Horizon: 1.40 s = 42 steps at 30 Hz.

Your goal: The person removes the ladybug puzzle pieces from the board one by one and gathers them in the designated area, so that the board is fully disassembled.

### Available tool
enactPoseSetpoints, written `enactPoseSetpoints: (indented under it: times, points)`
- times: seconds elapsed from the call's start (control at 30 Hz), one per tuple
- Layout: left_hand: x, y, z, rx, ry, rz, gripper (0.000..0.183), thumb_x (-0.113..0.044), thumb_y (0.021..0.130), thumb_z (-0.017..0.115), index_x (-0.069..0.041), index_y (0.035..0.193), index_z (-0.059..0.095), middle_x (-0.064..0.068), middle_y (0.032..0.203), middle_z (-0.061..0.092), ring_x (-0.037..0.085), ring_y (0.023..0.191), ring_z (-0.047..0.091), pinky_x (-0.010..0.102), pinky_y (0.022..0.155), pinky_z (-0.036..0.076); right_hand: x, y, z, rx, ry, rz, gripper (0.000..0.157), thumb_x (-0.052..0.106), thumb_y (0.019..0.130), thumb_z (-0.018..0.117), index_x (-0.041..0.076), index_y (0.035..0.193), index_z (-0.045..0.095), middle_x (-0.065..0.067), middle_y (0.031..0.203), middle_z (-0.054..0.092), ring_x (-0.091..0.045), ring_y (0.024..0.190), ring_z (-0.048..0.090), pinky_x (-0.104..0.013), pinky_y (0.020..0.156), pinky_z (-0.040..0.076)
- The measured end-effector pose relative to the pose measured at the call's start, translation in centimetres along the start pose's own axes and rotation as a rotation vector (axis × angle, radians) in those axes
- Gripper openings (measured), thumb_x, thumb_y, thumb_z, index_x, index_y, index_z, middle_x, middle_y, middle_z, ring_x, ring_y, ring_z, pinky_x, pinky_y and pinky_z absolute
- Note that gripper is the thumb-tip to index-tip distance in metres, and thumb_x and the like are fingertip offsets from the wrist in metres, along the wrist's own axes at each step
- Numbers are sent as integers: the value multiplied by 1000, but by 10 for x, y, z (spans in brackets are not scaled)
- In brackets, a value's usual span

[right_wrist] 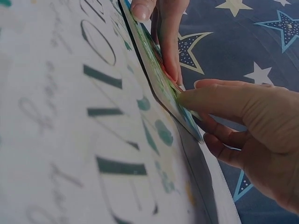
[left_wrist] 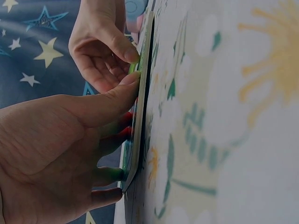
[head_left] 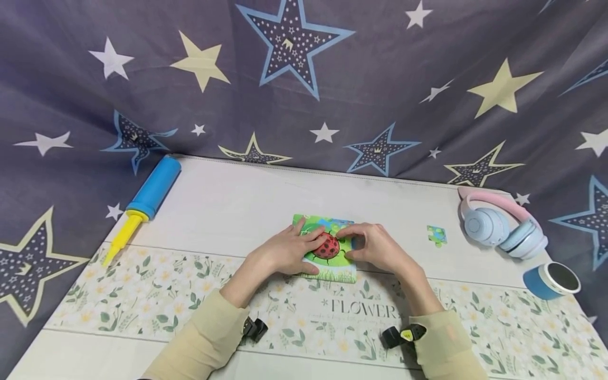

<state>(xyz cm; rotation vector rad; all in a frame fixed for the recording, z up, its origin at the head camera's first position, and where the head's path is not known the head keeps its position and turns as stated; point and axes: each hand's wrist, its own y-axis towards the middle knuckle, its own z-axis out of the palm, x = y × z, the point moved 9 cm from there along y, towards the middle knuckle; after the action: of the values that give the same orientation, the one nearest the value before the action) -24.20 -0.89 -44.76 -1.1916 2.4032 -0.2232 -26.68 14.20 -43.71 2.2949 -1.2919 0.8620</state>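
Note:
A jigsaw puzzle [head_left: 339, 274] with a red ladybug [head_left: 326, 247] on a green ground lies flat at the middle of the table. My left hand [head_left: 287, 252] rests on its left part with the fingers spread, and in the left wrist view its thumb touches the near edge. On the right part, my right hand [head_left: 380, 245] has its thumb and index finger bent about a puzzle piece, which the fingers mostly hide. In the right wrist view that thumb [right_wrist: 210, 100] touches the puzzle's surface. A loose puzzle piece [head_left: 436, 236], green and blue, lies farther right.
Pink and blue headphones [head_left: 503, 221] lie at the right, with a blue cup [head_left: 551, 281] nearer me. A blue and yellow hand pump [head_left: 154, 187] lies at the far left. Behind the white, flower-printed tabletop [head_left: 228, 206] hangs a dark star-patterned cloth [head_left: 380, 63].

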Motion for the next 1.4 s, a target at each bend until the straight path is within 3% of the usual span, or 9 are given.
enactPoseSetpoints:
  times: [0.13,0.37,0.6,0.8,0.9,1.0,1.2,1.4]
  points:
    - [2,-1,3,5,-8,-8,80,-52,97,65,-25,163,31,-5,175,15,40,162,0,54,133,12,-2,-1,0,-6,5,11,46,3,80,83,13,125,75,-4,122,76,-15,93,67,-35,84,56]
    - [3,0,3,7,2,-2,80,-53,98,64,-25,164,30,-5,175,13,41,161,-1,54,133,11,-10,-5,-10,-28,36,33,45,7,81,84,17,125,75,0,125,75,-21,117,69,-45,101,57]
    - [5,1,3,21,10,-9,80,-54,98,63,-25,164,28,-5,175,11,41,161,-4,53,133,9,-24,-14,-31,-48,36,48,51,7,80,85,18,128,73,-2,127,75,-26,119,68,-51,108,52]
    - [3,3,3,15,18,14,81,-54,98,62,-24,165,27,-4,175,11,42,161,-3,54,133,11,-44,-36,-53,-77,13,79,51,7,80,85,19,128,73,-2,126,75,-28,120,69,-55,109,51]
    - [2,2,4,20,18,11,82,-54,98,63,-24,165,26,-4,175,10,41,161,-3,54,133,11,-54,-50,-63,-95,-13,85,49,8,80,86,19,126,74,-1,125,76,-27,118,69,-51,106,53]
    - [1,2,3,27,24,9,82,-54,98,62,-25,165,25,-5,175,9,41,161,-3,53,133,11,-60,-63,-74,-125,-47,62,47,8,81,86,19,125,75,-2,124,76,-21,114,70,-39,102,56]
    - [0,1,2,22,14,9,81,-53,98,63,-24,164,27,-4,175,11,41,162,-2,53,133,12,-73,-86,-97,-184,-97,36,46,8,80,87,19,123,76,-2,120,77,9,109,63,-12,96,51]
    - [0,1,2,24,4,6,81,-52,98,63,-24,164,27,-4,175,10,41,162,-4,53,133,11,-88,-106,-114,-191,-167,66,46,12,83,86,24,126,74,-5,122,77,11,105,63,-15,85,53]
